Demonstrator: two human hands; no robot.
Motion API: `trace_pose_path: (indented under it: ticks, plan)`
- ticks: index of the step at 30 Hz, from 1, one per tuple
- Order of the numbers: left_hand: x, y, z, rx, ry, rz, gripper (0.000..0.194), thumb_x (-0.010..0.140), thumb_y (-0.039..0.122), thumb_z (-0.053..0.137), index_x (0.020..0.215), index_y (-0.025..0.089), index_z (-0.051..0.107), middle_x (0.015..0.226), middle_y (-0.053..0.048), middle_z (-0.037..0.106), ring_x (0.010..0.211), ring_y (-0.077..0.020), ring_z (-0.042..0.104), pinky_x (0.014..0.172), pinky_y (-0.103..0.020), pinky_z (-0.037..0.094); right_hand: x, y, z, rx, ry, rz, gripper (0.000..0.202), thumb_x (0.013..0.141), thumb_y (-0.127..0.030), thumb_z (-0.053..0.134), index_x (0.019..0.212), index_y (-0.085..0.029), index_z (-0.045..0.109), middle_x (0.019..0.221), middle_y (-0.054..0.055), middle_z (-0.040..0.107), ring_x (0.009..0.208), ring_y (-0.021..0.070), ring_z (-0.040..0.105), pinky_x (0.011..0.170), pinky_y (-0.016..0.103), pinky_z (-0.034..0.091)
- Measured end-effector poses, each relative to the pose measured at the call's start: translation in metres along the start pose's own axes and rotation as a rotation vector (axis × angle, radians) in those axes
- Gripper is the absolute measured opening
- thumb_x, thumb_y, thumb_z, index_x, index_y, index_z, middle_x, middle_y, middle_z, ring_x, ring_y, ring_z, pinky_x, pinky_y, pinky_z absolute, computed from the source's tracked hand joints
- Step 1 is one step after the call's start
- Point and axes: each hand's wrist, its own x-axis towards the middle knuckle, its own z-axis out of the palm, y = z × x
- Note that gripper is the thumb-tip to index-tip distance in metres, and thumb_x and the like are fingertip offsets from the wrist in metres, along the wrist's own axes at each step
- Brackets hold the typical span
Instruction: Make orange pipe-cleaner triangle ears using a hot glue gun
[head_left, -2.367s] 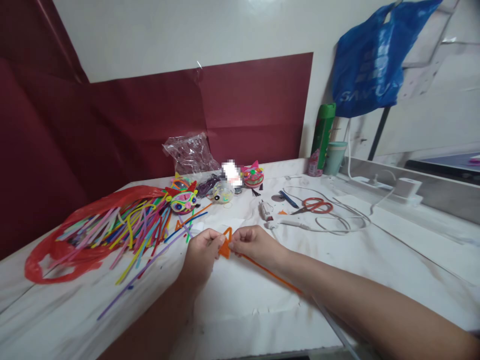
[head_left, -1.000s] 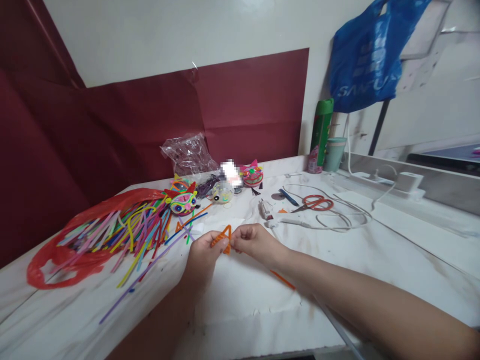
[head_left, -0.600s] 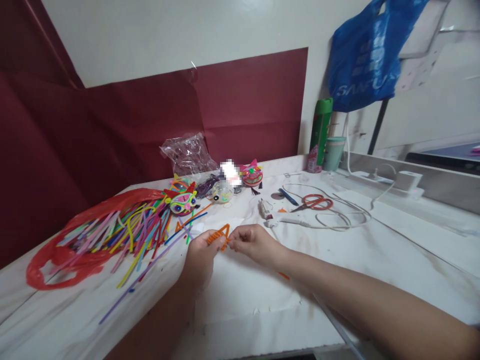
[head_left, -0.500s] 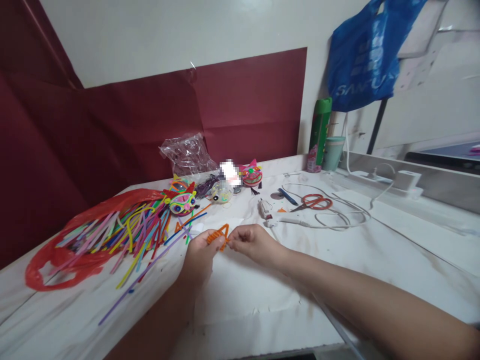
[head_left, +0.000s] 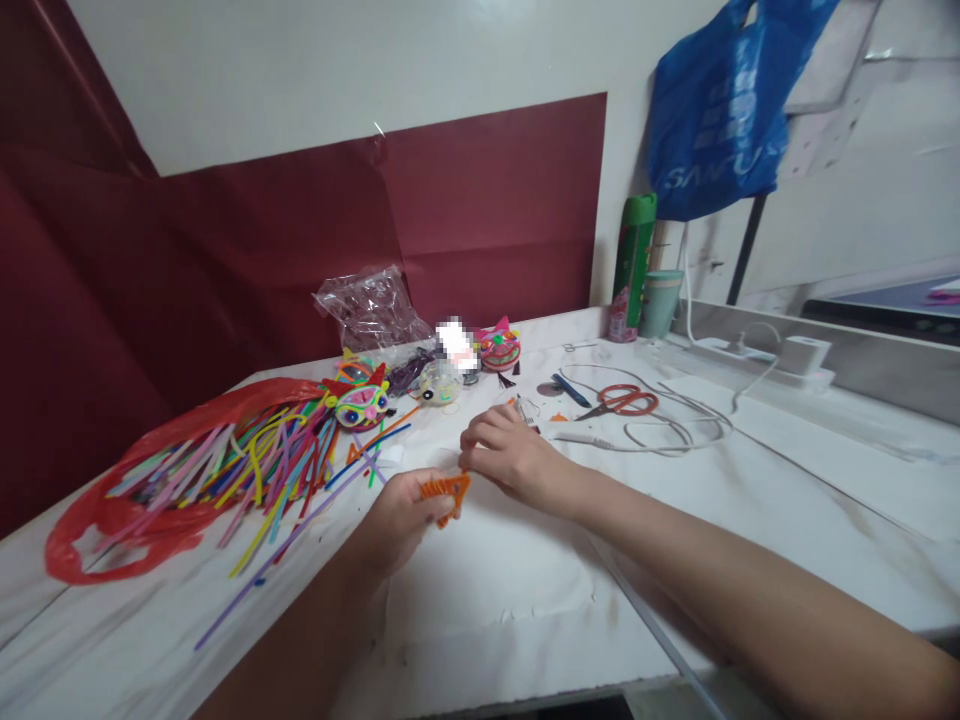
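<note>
My left hand [head_left: 409,510] is closed around an orange pipe cleaner [head_left: 454,497], coiled along one side and bent into a small triangle. The piece sticks out past the thumb, above the white sheet [head_left: 487,590]. At its upper corner, my right hand [head_left: 510,450] has its fingers curled, the fingertips meeting the orange end; the grip itself is partly hidden. Behind the right hand lies a white glue gun [head_left: 570,436], partly covered by it. To the left, loose pipe cleaners [head_left: 281,460] of many colours spread from a red plastic bag [head_left: 64,550].
Decorated animal-face ornaments [head_left: 361,405] and a clear round one [head_left: 439,385] stand at the back, near a crumpled clear bag [head_left: 371,305]. Orange-handled scissors [head_left: 628,400], a blue cutter [head_left: 571,390] and a white cord [head_left: 720,440] lie right. A green can [head_left: 636,265] stands behind.
My right hand has risen and turned, its fingers now over the piece's upper corner. The orange triangle has tilted and shifted slightly right and down in my left hand. The view has shifted slightly.
</note>
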Motion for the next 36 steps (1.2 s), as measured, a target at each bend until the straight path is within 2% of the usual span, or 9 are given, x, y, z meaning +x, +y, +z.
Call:
trace_pose_path:
  ticks: [9, 13, 16, 21, 23, 26, 28, 31, 36]
  plan:
    - [0.002, -0.009, -0.002, 0.179, -0.206, -0.127, 0.014, 0.068, 0.027, 0.061, 0.062, 0.016, 0.056, 0.052, 0.004, 0.046, 0.049, -0.0093, 0.036, 0.05, -0.024, 0.024, 0.001, -0.005, -0.01, -0.049, -0.043, -0.239, 0.021, 0.092, -0.018, 0.041, 0.089, -0.017, 0.061, 0.106, 0.008, 0.059, 0.105, 0.0206, 0.044, 0.083, 0.037, 0.036]
    - [0.0, -0.01, -0.001, 0.128, -0.244, -0.08, 0.014, 0.068, 0.028, 0.061, 0.073, 0.015, 0.06, 0.054, 0.005, 0.043, 0.049, -0.0084, 0.033, 0.048, -0.023, 0.022, 0.001, -0.008, -0.011, -0.055, -0.004, -0.292, 0.019, 0.091, -0.015, 0.042, 0.092, -0.016, 0.06, 0.115, 0.011, 0.054, 0.113, 0.023, 0.042, 0.084, 0.037, 0.04]
    - [-0.001, -0.011, -0.001, 0.104, -0.182, -0.03, 0.015, 0.067, 0.028, 0.062, 0.066, 0.015, 0.056, 0.053, 0.005, 0.042, 0.048, -0.0078, 0.032, 0.048, -0.022, 0.023, 0.0, -0.01, -0.008, -0.01, 0.149, -0.187, 0.018, 0.088, -0.013, 0.044, 0.101, -0.017, 0.055, 0.118, 0.012, 0.05, 0.112, 0.0226, 0.043, 0.085, 0.038, 0.043]
    - [0.001, -0.011, -0.001, 0.114, -0.036, 0.067, 0.014, 0.07, 0.025, 0.058, 0.061, 0.017, 0.05, 0.056, 0.005, 0.044, 0.049, -0.0077, 0.036, 0.049, -0.022, 0.027, -0.002, -0.013, -0.004, 0.042, 0.612, 0.213, 0.034, 0.077, -0.01, 0.053, 0.108, -0.02, 0.046, 0.112, 0.012, 0.046, 0.104, 0.0236, 0.046, 0.082, 0.04, 0.045]
    - [0.003, -0.011, -0.001, 0.131, 0.03, 0.063, 0.01, 0.07, 0.023, 0.056, 0.063, 0.017, 0.052, 0.055, 0.005, 0.045, 0.05, -0.0081, 0.037, 0.05, -0.022, 0.028, -0.001, -0.013, -0.005, 0.052, 0.654, 0.249, 0.031, 0.076, -0.011, 0.053, 0.105, -0.021, 0.048, 0.113, 0.012, 0.047, 0.105, 0.0246, 0.047, 0.079, 0.04, 0.046]
    - [0.005, -0.013, -0.002, 0.162, 0.145, 0.072, 0.006, 0.07, 0.02, 0.054, 0.064, 0.017, 0.053, 0.055, 0.005, 0.045, 0.051, -0.0083, 0.038, 0.052, -0.022, 0.03, 0.003, -0.013, -0.007, 0.213, 0.493, 0.395, 0.008, 0.08, -0.016, 0.049, 0.083, -0.019, 0.056, 0.085, 0.007, 0.059, 0.081, 0.0197, 0.056, 0.071, 0.034, 0.045]
    - [0.005, -0.012, -0.001, 0.191, 0.178, 0.078, 0.007, 0.07, 0.02, 0.053, 0.064, 0.017, 0.052, 0.054, 0.006, 0.044, 0.05, -0.0081, 0.037, 0.051, -0.021, 0.029, 0.006, -0.014, -0.005, 0.406, 0.266, 0.595, 0.017, 0.081, -0.023, 0.048, 0.069, -0.017, 0.057, 0.065, 0.003, 0.058, 0.062, 0.0147, 0.053, 0.061, 0.028, 0.042]
    - [0.003, -0.009, 0.003, 0.239, 0.122, 0.04, 0.011, 0.07, 0.024, 0.055, 0.064, 0.017, 0.05, 0.053, 0.007, 0.039, 0.047, -0.0073, 0.032, 0.046, -0.021, 0.025, 0.009, -0.017, 0.004, 0.728, 0.003, 0.84, 0.024, 0.077, -0.031, 0.052, 0.06, -0.015, 0.057, 0.056, 0.0, 0.054, 0.052, 0.0105, 0.046, 0.051, 0.024, 0.035]
    - [0.0, -0.009, 0.006, 0.295, 0.042, 0.011, 0.011, 0.068, 0.025, 0.057, 0.065, 0.016, 0.051, 0.056, 0.006, 0.041, 0.05, -0.0078, 0.035, 0.046, -0.02, 0.026, 0.006, -0.02, 0.015, 1.044, -0.054, 0.866, 0.019, 0.071, -0.026, 0.056, 0.057, -0.015, 0.053, 0.051, -0.005, 0.046, 0.048, 0.0069, 0.039, 0.048, 0.021, 0.031]
